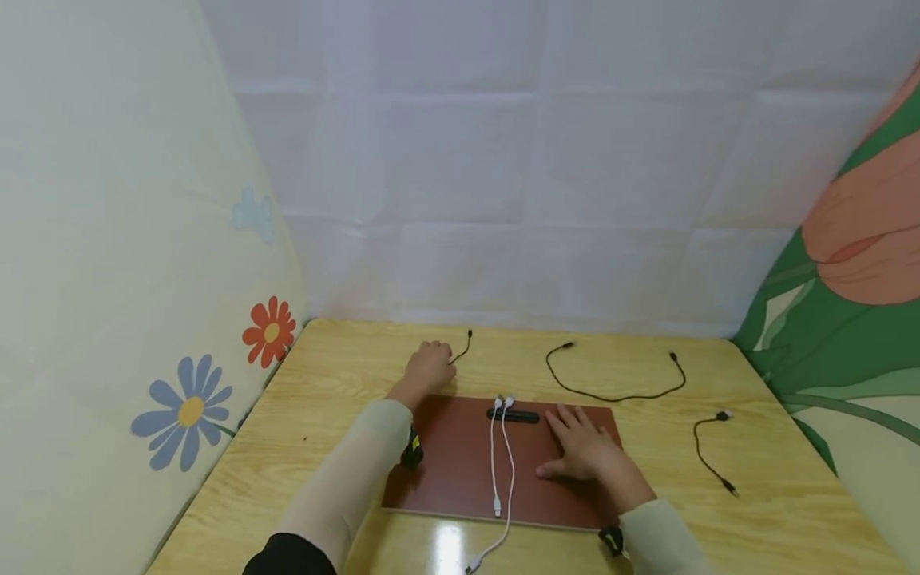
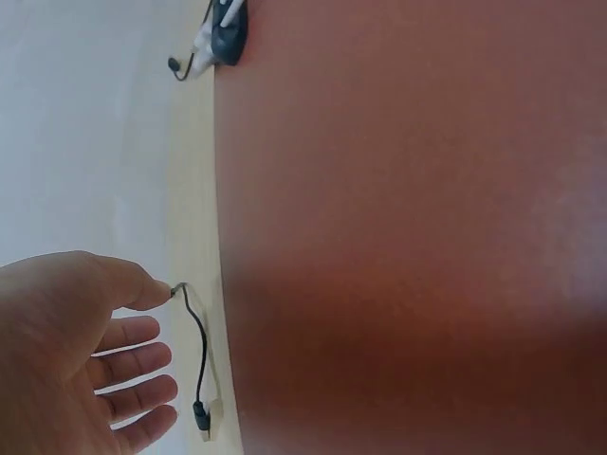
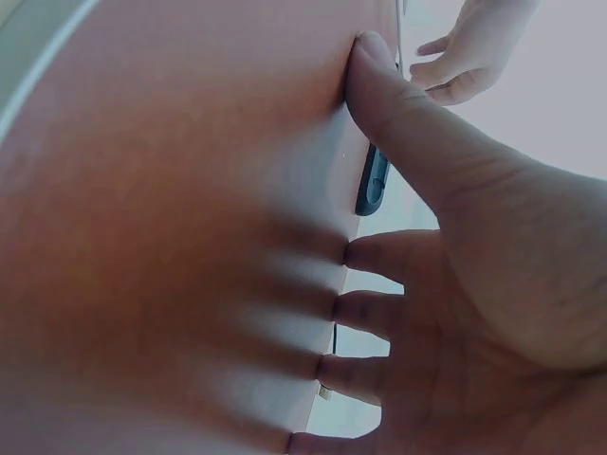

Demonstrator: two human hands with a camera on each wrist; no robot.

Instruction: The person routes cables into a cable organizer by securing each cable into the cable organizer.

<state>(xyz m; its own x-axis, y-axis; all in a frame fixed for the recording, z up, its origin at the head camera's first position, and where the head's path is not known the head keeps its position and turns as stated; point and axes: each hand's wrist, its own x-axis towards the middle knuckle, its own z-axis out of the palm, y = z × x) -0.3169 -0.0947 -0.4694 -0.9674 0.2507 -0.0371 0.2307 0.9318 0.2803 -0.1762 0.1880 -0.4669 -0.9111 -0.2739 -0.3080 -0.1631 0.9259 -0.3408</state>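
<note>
My left hand [image 1: 429, 367] reaches over the back left of the table and pinches a short black USB cable [image 2: 202, 351] between thumb and fingers. One plug of this cable hangs free below the hand in the left wrist view. Spread flat, my right hand [image 1: 585, 447] rests its fingertips on the right part of a brown board [image 1: 453, 455]. A black cable clip strip [image 1: 528, 417] sits near the board's back edge, between the hands. Two white USB cables [image 1: 512, 479] run from it toward the front, one passing over the board's front edge.
A longer black cable [image 1: 611, 398] curves across the table behind the board. Another short black cable [image 1: 699, 447] lies to the right. The wooden table [image 1: 323, 383] meets a white cloth backdrop [image 1: 460, 200], with flower-patterned cloths [image 1: 190, 411] at the sides.
</note>
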